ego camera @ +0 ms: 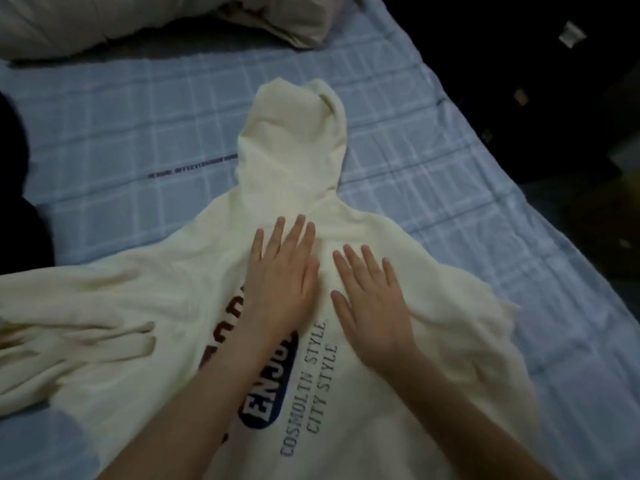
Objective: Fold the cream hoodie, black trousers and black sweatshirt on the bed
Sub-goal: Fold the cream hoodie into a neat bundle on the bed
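Note:
The cream hoodie [398, 393] lies spread on the bed, printed side up, with its hood [294, 140] pointing away from me. Its left sleeve [69, 341] is bunched at the left edge. My left hand [280, 275] rests flat on the chest just below the hood, fingers apart. Beside it, my right hand [374, 303] also lies flat and open on the fabric. Neither hand grips anything. A black garment [20, 188] shows at the left edge; I cannot tell which one it is.
The bed has a pale blue checked sheet [138, 109]. A beige duvet or pillow [121, 19] lies bunched along the far side. The bed's right edge [540, 188] drops off to a dark floor.

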The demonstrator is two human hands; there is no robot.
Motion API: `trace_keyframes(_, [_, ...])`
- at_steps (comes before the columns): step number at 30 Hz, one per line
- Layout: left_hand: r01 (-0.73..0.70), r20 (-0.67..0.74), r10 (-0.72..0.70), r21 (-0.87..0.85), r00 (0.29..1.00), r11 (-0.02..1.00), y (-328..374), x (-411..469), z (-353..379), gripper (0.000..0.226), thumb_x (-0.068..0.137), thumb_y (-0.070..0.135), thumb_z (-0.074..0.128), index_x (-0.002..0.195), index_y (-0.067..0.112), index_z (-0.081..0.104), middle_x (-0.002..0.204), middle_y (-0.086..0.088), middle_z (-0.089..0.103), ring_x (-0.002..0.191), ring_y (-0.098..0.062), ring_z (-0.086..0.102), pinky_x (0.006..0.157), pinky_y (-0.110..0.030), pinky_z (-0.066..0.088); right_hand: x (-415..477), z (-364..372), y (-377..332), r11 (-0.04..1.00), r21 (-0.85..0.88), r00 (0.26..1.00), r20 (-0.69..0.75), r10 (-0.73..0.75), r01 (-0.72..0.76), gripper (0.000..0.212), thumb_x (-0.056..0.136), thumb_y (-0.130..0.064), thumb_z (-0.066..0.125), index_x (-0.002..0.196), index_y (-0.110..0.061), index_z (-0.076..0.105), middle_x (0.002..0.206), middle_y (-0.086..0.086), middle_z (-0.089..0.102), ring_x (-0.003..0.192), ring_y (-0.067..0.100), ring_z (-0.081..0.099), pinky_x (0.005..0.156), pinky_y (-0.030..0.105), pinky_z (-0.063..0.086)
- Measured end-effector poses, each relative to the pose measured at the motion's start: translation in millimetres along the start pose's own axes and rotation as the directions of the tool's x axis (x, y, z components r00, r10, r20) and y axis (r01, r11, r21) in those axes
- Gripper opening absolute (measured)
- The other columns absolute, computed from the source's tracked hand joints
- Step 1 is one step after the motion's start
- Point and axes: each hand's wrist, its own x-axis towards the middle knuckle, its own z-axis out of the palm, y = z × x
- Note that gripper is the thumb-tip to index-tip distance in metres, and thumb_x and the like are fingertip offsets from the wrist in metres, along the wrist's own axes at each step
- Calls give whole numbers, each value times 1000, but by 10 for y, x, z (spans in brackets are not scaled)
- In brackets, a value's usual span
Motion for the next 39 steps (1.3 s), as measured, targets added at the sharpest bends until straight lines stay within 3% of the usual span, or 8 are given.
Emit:
trace_keyframes(9, [-47, 102, 48, -11, 994, 999, 432, -1063, 616, 59, 101, 41, 22, 154, 18, 25, 161, -3, 23, 149, -23, 18, 120, -48, 14, -1198, 385, 396, 999, -4, 999, -3, 43, -43, 59, 98, -41, 40, 154, -26, 30, 161, -4, 28, 150, 21, 21, 121, 47, 16])
trace_keyframes(13, [-42, 160, 45, -23, 986, 999, 459, -1075, 553, 61, 99, 44, 17, 155, 19, 21, 162, -2, 20, 150, -22, 14, 121, -47, 12, -1208, 267, 366, 999, 19, 998, 61, 33, -34, 59, 101, -47, 23, 157, -29, 20, 164, -5, 18, 153, 21, 10, 123, 46, 5])
trace_keyframes(17, [119, 166, -90, -175, 982, 977, 666, -1268, 362, 62, 98, 47, 17, 154, 21, 27, 162, 0, 21, 150, -19, 13, 122, -42, 11, -1263, -201, 634, 970, 207, 992, -28, -123, 126, 53, 99, -38, 34, 149, -20, 42, 152, 7, 44, 137, 27, 43, 110, 40, 35])
trace_keyframes(20, [136, 114, -110, -248, 987, 959, 1185, -1788, 228, 59, 98, 46, 26, 151, 20, 35, 158, 0, 29, 148, -20, 21, 120, -45, 16, -1391, -530, 1130, 950, 259, 979, -150, -136, 171, 47, 98, -22, 49, 143, -11, 48, 144, 16, 50, 131, 27, 44, 110, 35, 32])
trace_keyframes(25, [170, 39, -167, -360, 985, 917, 2218, -2049, 335, 58, 94, 46, 36, 143, 18, 48, 153, -1, 40, 144, -24, 32, 117, -48, 21, -1234, -703, 1867, 956, 229, 983, -22, -181, 182, 50, 99, -21, 57, 147, -21, 44, 152, 18, 37, 135, 33, 39, 112, 45, 33])
trace_keyframes(29, [203, 32, -207, -383, 978, 901, 2835, -1839, 597, 59, 90, 49, 45, 139, 18, 53, 151, -2, 43, 141, -26, 38, 116, -49, 25, -893, -659, 2165, 916, 383, 978, 111, -176, 121, 42, 103, -22, 49, 145, -24, 47, 153, 16, 35, 137, 31, 37, 111, 26, 22])
trace_keyframes(33, [209, 92, -192, -231, 977, 950, 2995, -1748, 886, 72, 82, 55, 54, 143, 17, 47, 153, -6, 40, 143, -28, 34, 117, -49, 20, -649, -632, 2340, 887, 430, 949, 174, -262, 167, 42, 96, -29, 61, 138, -29, 55, 143, 5, 44, 120, 13, 50, 98, 12, 33])
trace_keyframes(39, [174, 8, -176, -203, 984, 964, 3044, -1718, 939, 50, 88, 24, 45, 131, 4, 58, 141, -18, 53, 130, -42, 49, 105, -61, 38, -739, -777, 2507, 816, 562, 948, 166, -271, 135, 53, 82, -3, 76, 129, -24, 64, 129, 1, 60, 97, 2, 60, 83, 9, 44])
